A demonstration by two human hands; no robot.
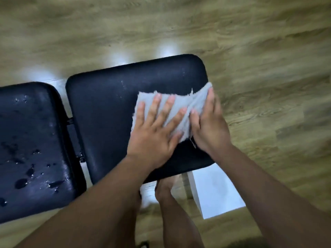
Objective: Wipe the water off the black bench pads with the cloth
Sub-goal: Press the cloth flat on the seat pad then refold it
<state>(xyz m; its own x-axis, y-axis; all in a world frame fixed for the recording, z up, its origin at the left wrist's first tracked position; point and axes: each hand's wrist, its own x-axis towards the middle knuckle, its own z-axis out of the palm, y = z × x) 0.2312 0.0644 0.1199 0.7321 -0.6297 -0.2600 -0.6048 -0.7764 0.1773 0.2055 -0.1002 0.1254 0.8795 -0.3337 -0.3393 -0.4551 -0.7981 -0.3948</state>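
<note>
**Left hand** [154,138]: yours, palm down. Its fingers [155,106] are straight and spread apart, pressing flat on the grey cloth [179,102].

**Right hand** [209,129]: yours, just beside the left fingertips. Thumb and forefinger appear closed on the cloth's bunched right edge. Blur hides the other fingers, so whether they curl under it cannot be told.

**Cloth**: frayed, lying under both sets of fingers on the right pad [107,108]. It reaches that pad's edge beneath your right forefinger.

**Right pad**: black, with faint wet streaks just beyond your left fingertips.

**Left pad** [32,140]: black, well to the left of your left little finger. Water drops [21,183] are scattered over it.

**Floor** [250,51]: wood-look, beyond all fingertips.

**Bare foot** [166,187] and **white block** [215,194]: both below your wrists, under the right pad's near edge.
</note>
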